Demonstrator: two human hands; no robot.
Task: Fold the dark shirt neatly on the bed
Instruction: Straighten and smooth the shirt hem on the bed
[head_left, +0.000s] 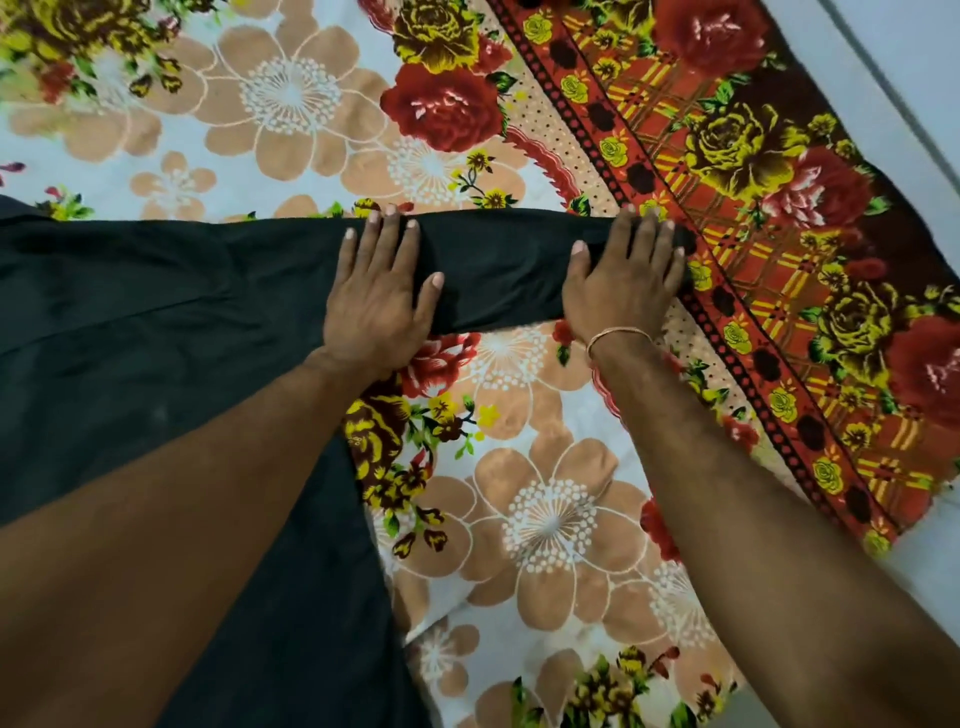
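the dark shirt (156, 322) lies flat on the floral bedspread (545, 519), its body at the left and one sleeve stretching rightward toward the red border. the left hand (382, 291) presses mid-sleeve, the right hand (626, 275) presses the cuff end; both have straight, spread fingers gripping nothing. bare bedspread shows above and below the sleeve.

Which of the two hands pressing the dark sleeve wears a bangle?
The right hand, flat near the sleeve's cuff end, has a thin gold bangle at its wrist. The left hand, closer to the shirt body, has a bare wrist.
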